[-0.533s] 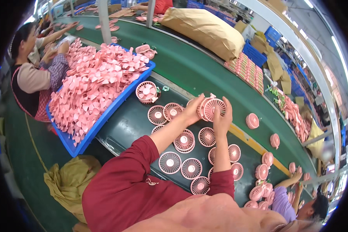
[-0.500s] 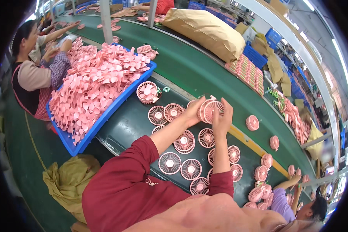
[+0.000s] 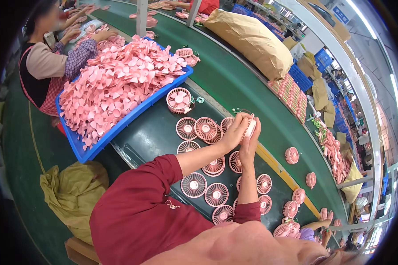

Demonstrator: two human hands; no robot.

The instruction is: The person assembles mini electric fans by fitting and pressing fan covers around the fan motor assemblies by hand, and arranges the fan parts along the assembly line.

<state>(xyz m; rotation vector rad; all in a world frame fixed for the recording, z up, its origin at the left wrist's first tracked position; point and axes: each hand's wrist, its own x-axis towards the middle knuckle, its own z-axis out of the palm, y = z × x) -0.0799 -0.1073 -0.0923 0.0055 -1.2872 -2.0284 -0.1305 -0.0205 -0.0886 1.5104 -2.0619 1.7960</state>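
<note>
Between my left hand (image 3: 235, 133) and my right hand (image 3: 252, 142) a round pink fan head (image 3: 250, 126) is pressed, turned edge-on. Both hands are closed against its two faces, and the palms hide most of it. Below and left of them, several round pink fan grilles (image 3: 205, 128) lie flat on the dark worktop (image 3: 141, 132), some stacked. A pink fan housing with blades inside (image 3: 179, 100) sits near the blue tray, a small green circuit board (image 3: 200, 100) beside it.
A blue tray (image 3: 90, 153) heaped with pink fan blades (image 3: 119, 84) stands at left, a co-worker (image 3: 46, 66) behind it. Assembled fan heads (image 3: 292, 155) rest on the green conveyor belt (image 3: 234, 95). At lower right is another person's arm (image 3: 317, 224). A big brown paper sack (image 3: 250, 39) lies beyond the belt.
My hands have closed in on the fan head from both sides, and it has turned from face-up to edge-on. The whole view has shifted slightly.
</note>
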